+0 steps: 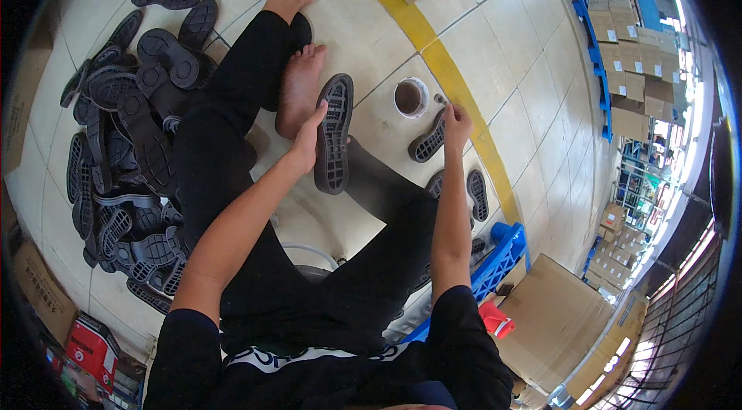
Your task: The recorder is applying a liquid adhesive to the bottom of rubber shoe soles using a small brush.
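My left hand (311, 136) is closed on the edge of a black shoe sole (334, 136), its grid of hollows facing up, in front of my bare foot. My right hand (457, 122) is out to the right with its fingers pinched together; whatever they hold, if anything, is too small to make out. Just left of those fingers stands a white cup (411, 98) with brown inside. Another black sole (427, 143) lies on the floor below the cup, partly behind my right hand.
A large heap of black soles (127, 147) covers the floor on the left. More soles (478, 195) lie by my right forearm. Beyond are a yellow floor line (456, 74), a blue plastic pallet (498, 259), a big cardboard box (553, 317) and stacked cartons (630, 54).
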The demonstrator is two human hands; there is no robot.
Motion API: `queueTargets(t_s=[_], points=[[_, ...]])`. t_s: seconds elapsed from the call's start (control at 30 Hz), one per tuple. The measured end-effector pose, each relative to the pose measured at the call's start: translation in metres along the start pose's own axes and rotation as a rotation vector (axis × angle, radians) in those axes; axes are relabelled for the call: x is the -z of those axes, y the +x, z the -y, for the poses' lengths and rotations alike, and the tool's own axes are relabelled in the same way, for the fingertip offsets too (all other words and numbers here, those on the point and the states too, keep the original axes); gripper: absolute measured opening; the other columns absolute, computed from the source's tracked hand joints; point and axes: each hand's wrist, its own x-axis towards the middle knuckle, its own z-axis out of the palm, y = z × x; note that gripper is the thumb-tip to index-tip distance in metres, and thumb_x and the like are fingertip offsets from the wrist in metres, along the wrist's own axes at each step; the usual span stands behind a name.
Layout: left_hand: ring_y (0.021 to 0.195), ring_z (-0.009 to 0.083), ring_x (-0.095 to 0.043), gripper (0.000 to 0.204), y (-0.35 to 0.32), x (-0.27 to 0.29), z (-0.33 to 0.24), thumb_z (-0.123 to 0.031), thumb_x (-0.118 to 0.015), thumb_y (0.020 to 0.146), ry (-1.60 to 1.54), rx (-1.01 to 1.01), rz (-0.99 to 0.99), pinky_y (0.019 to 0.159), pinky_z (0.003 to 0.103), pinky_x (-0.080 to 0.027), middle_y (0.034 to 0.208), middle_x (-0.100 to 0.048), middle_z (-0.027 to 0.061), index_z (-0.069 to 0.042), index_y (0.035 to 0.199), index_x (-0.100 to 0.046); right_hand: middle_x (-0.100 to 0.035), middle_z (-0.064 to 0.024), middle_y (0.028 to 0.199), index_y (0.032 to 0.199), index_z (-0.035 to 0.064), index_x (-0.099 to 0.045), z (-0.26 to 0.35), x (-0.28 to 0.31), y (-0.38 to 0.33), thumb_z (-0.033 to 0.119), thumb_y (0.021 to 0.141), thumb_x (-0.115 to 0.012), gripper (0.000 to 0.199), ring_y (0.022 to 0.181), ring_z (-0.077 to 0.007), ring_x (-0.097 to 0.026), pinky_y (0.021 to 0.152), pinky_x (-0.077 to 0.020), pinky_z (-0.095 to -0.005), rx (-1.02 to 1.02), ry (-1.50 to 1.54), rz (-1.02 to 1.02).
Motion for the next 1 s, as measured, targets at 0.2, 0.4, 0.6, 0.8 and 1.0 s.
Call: queueTargets(t_s=[0.2,0.4,0.6,0.8,1.0], points=[[0.084,0.0288,-0.065,0.063,0.002,0.007,0.003,-0.063,-0.048,0.090,0.024,0.021,0.049,0.075,0.042,-0.052,0.104,-0.064,0.0100,-0.010,0.125,-0.055,-0.064,-0.0073,0.073,0.089,-0.0026,-0.067,0.022,-0.022,-0.020,0.013,0.089,-0.064,0.016,0.063,-0.0120,-0.059,0.061,-0.0474,-0.0273,0.383,0.010,-0.132],[0.088,0.0309,-0.066,0.067,-0.016,-0.002,-0.002,-0.066,-0.039,0.092,0.024,-0.068,0.198,0.081,0.045,-0.053,0.107,-0.065,0.0105,-0.011,0.128,-0.054,-0.064,-0.0115,0.087,0.091,-0.0030,-0.060,0.074,0.001,-0.092,0.012,0.091,-0.057,0.015,0.083,-0.0211,-0.063,0.073,-0.0538,-0.0284,-0.537,1.443,0.094],[0.092,0.0294,-0.065,0.067,-0.103,-0.042,0.013,-0.064,-0.033,0.095,0.190,-0.070,0.361,0.084,0.042,-0.050,0.105,-0.067,0.0120,-0.010,0.126,-0.056,-0.063,-0.0125,0.088,0.098,-0.0017,-0.057,0.156,0.068,-0.204,0.013,0.092,-0.056,0.016,0.083,-0.0203,-0.062,0.076,-0.0550,-0.0295,-0.667,1.605,0.366],[0.104,0.0254,-0.060,0.065,-0.196,-0.068,0.041,-0.059,-0.028,0.098,0.328,-0.159,0.463,0.094,0.041,-0.046,0.119,-0.060,0.0104,-0.008,0.137,-0.046,-0.065,-0.0118,0.084,0.091,0.0005,-0.059,0.210,0.119,-0.265,0.016,0.094,-0.055,0.016,0.069,-0.0160,-0.062,0.063,-0.0541,-0.0265,-0.326,1.548,0.386],[0.110,0.0244,-0.057,0.065,-0.239,-0.084,0.058,-0.057,-0.023,0.100,0.364,-0.230,0.538,0.098,0.040,-0.043,0.123,-0.057,0.0104,-0.007,0.137,-0.043,-0.065,-0.0124,0.087,0.090,-0.0017,-0.060,0.237,0.139,-0.287,0.020,0.098,-0.055,0.023,0.072,-0.0173,-0.065,0.068,-0.0571,-0.0299,-0.207,1.492,0.243]])
